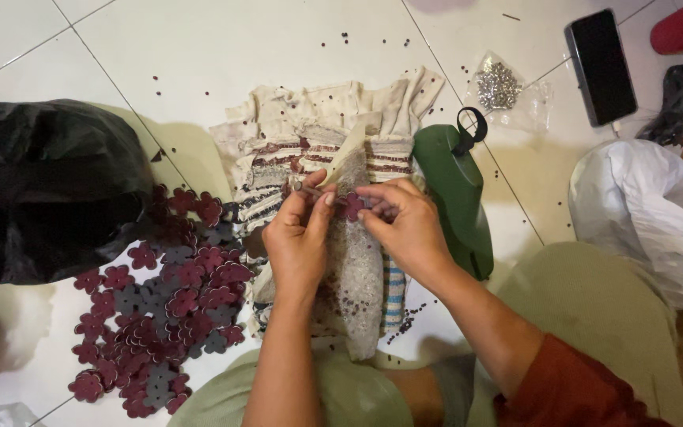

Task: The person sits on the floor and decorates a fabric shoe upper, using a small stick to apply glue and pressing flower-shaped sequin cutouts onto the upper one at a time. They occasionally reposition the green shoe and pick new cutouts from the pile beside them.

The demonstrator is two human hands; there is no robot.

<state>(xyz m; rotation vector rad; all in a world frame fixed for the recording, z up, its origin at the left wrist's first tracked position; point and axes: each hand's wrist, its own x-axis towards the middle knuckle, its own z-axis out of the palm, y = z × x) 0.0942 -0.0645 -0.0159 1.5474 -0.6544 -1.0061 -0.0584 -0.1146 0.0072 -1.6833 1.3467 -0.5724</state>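
My left hand [298, 241] and my right hand [405, 225] meet over a folded striped cloth [318, 134] on the white tiled floor. Between the fingertips of both hands is a small maroon flower-shaped piece [351, 206]. Under my hands lies a clear bag of tiny dark beads [361, 277]. A pile of several maroon and grey flower-shaped pieces [167, 300] spreads on the floor left of my left hand.
A black plastic bag [49, 190] sits at the left. A green hand tool [456, 198] lies right of the cloth. Farther right are a clear packet of silver bits [501, 87], a black phone [601, 67] and a white bag [650, 213]. Loose beads dot the tiles.
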